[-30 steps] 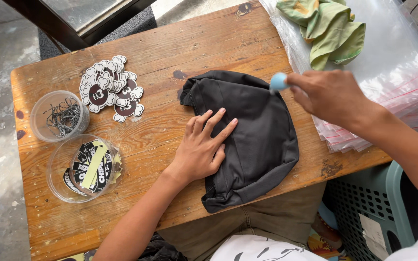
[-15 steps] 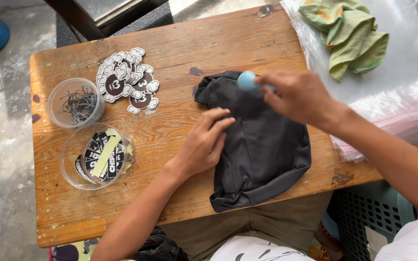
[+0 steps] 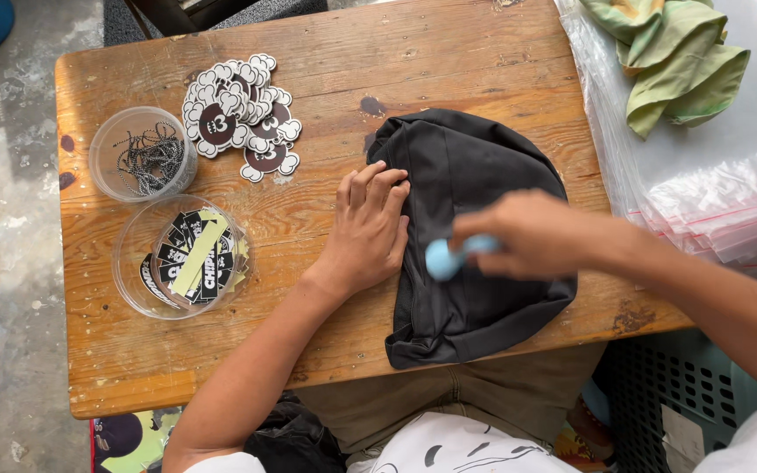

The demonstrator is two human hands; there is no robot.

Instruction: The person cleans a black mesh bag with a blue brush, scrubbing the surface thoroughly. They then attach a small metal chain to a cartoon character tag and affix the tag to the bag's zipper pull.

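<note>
The left hand [image 3: 368,229] lies flat, fingers spread, pressing down the left edge of a black folded garment [image 3: 470,236] that sits at the right half of the wooden table [image 3: 326,52], near the person's lap. The right hand [image 3: 532,232] is closed around a small light-blue tool [image 3: 444,258], its rounded end touching the cloth just right of the left hand; it is blurred, so the work in hand looks like rubbing or brushing the fabric while the other hand keeps it taut. A next stroke would call for the left hand to hold the cloth steady and smooth under the tool. To the far right, a stack of clear plastic bags [image 3: 703,193] with thin red strips overhangs the table's edge, a crumpled green cloth [image 3: 676,61] on top. On the far left lies a heap of cloud-shaped white and dark brown stickers [image 3: 243,118]. Nearer, a round clear tub [image 3: 184,258] holds black labels with a pale yellow strip across them. Beside it, a smaller clear cup [image 3: 144,156] holds dark ball chains.
</note>
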